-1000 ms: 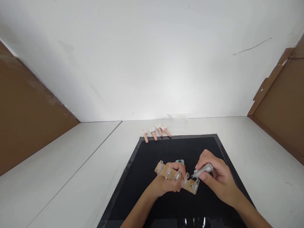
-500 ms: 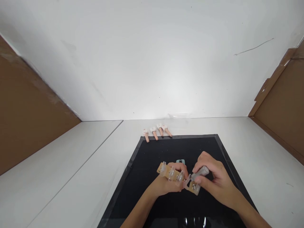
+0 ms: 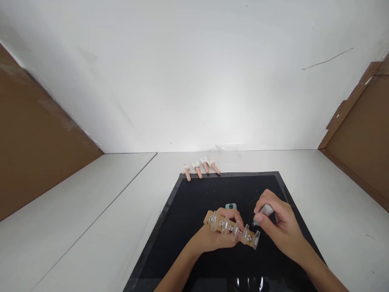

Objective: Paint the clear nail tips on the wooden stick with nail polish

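Note:
My left hand (image 3: 223,237) is closed around a tan strip (image 3: 208,218) held at a slant. Several clear plastic curved pieces stand up in a row along the strip, with shiny metal bits between them. To the right, my right hand (image 3: 279,225) pinches a small grey cylinder (image 3: 266,210) between thumb and fingers. The cylinder's narrow dark tip points down and left, apart from the strip's right end. My left fingers cover part of the strip's middle.
A teal object (image 3: 231,205) with a dark round spot lies behind my left hand on the black mat (image 3: 194,194). Several pinkish pegs with white ends, one a peg (image 3: 187,174) at the left, lie at the mat's back edge. A white wall (image 3: 194,81) and brown side panels enclose the table.
My right hand has drawn the grey cylinder up and right, away from the strip. The strip has turned slightly in my left hand, showing more of its clear pieces and metal bits.

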Demonstrator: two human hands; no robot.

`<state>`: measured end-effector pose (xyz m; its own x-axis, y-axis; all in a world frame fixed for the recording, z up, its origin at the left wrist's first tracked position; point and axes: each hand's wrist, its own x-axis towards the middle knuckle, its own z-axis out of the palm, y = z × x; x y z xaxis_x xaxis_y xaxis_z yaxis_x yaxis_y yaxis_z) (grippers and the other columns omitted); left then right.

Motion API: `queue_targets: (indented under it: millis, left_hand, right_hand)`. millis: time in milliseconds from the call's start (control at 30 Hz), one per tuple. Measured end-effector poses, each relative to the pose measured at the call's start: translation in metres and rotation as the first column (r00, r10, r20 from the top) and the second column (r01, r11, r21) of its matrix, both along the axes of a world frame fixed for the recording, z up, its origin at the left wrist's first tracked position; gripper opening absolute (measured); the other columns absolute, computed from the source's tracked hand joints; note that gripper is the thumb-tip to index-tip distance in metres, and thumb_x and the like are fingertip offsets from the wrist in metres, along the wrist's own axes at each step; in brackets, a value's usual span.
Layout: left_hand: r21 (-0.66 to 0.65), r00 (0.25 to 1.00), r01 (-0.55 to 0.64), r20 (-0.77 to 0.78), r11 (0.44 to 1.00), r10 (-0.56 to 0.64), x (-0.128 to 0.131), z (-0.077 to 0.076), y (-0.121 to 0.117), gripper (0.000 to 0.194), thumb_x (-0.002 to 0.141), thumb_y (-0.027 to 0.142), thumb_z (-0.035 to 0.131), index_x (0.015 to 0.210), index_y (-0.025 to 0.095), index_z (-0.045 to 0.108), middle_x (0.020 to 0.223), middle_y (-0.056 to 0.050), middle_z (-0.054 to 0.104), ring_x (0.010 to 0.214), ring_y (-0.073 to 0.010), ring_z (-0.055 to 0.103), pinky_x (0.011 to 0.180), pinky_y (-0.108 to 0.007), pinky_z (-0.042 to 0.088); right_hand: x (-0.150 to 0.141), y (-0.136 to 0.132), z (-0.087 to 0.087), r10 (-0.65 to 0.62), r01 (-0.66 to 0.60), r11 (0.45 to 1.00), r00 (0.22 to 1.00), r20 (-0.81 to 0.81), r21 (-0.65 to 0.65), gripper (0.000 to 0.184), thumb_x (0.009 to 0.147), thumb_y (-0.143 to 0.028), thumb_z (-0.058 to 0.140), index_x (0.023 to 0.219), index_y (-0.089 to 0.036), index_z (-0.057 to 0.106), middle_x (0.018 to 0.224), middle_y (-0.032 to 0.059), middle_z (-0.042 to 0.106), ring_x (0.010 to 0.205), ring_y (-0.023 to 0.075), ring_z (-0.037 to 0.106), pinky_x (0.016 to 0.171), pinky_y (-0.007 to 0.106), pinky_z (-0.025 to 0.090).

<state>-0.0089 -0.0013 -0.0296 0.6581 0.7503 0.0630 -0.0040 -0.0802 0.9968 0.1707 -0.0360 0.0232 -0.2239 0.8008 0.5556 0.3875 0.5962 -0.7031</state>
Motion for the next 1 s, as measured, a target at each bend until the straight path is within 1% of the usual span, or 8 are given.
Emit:
queue_targets:
  millis: [133,200,300,400,500,667,833,1000]
  left_hand:
    - [0.015,0.997,-0.025,-0.078,1.0,0.026,0.0041,0.0068,-0.0007,0.007,0.06,0.014,0.064,0.061,0.015,0.057,0.058,0.003,0.055,0.053,-0.0097,0.049,0.051,-0.02,0.04]
    - [0.021,0.997,-0.026,-0.071,0.999,0.028,0.005,0.0071,-0.0011,0.007,0.06,0.013,0.063,0.061,0.015,0.057,0.058,0.003,0.055,0.052,-0.0096,0.049,0.051,-0.02,0.04]
    - [-0.004,1.0,-0.002,-0.011,1.0,0.002,0.0047,0.0055,-0.0017,0.006,0.059,0.012,0.061,0.062,0.015,0.057,0.057,0.003,0.055,0.052,-0.0096,0.049,0.05,-0.02,0.039]
    - [-0.023,1.0,-0.003,-0.009,1.0,0.003,0.0042,0.004,-0.0016,0.007,0.059,0.011,0.061,0.061,0.015,0.056,0.057,0.003,0.055,0.052,-0.0092,0.048,0.05,-0.02,0.039]
    - [0.0,0.999,-0.016,-0.037,1.0,0.016,0.0043,0.0033,-0.0015,0.008,0.059,0.011,0.062,0.06,0.015,0.056,0.056,0.004,0.054,0.051,-0.0085,0.046,0.049,-0.019,0.037]
    - [0.001,1.0,-0.004,-0.017,1.0,0.004,0.0045,0.0034,-0.0021,0.007,0.059,0.011,0.061,0.063,0.015,0.058,0.059,0.002,0.057,0.053,-0.0097,0.048,0.051,-0.02,0.039]
    - [0.003,1.0,0.004,-0.024,1.0,-0.003,0.0051,0.004,-0.0012,0.006,0.06,0.011,0.061,0.061,0.015,0.056,0.056,0.004,0.053,0.05,-0.0084,0.045,0.048,-0.019,0.036]
    - [-0.005,1.0,0.012,-0.007,1.0,-0.012,0.004,0.0059,-0.0019,0.005,0.06,0.014,0.062,0.062,0.014,0.058,0.059,0.001,0.056,0.051,-0.0088,0.045,0.048,-0.02,0.035]
  right_hand:
    - [0.0001,0.0006,0.0008,0.165,-0.164,0.986,0.986,0.032,-0.016,0.037,0.094,-0.048,0.044,0.07,-0.021,0.052,0.059,-0.0006,0.051,0.058,0.0148,0.045,0.049,0.026,0.038]
    - [0.0001,0.0013,0.0011,0.117,-0.117,0.993,0.99,0.084,0.003,0.035,0.095,-0.043,0.046,0.068,-0.021,0.051,0.057,-0.001,0.05,0.058,0.015,0.045,0.051,0.027,0.038]
    - [0.0004,0.0017,0.0011,-0.033,0.029,0.999,0.995,0.089,0.045,0.031,0.094,-0.033,0.047,0.065,-0.021,0.048,0.057,-0.0022,0.045,0.055,0.0142,0.042,0.048,0.027,0.035]
    - [0.0,0.0016,0.0017,0.039,-0.04,0.999,0.999,0.037,0.023,0.031,0.094,-0.036,0.047,0.067,-0.021,0.05,0.058,-0.002,0.047,0.053,0.0138,0.042,0.046,0.026,0.034]
    - [-0.0005,0.0017,0.0027,0.116,-0.117,0.993,0.991,0.071,0.015,0.031,0.094,-0.036,0.049,0.067,-0.022,0.051,0.056,-0.0013,0.048,0.055,0.0152,0.044,0.048,0.027,0.036]
    - [-0.0002,0.0022,0.0024,-0.048,0.04,0.996,0.994,0.101,0.076,0.026,0.091,-0.023,0.048,0.065,-0.022,0.046,0.057,-0.0019,0.046,0.054,0.0152,0.042,0.048,0.028,0.035]
    - [-0.0004,0.0024,0.001,0.06,-0.068,0.995,0.993,0.097,0.078,0.025,0.092,-0.028,0.05,0.068,-0.022,0.049,0.057,-0.0017,0.047,0.055,0.0153,0.043,0.048,0.027,0.036]
    - [0.0003,0.002,0.001,-0.11,0.099,0.989,0.989,0.098,0.107,0.024,0.089,-0.019,0.048,0.065,-0.022,0.047,0.057,-0.0021,0.045,0.053,0.0152,0.042,0.048,0.028,0.035]
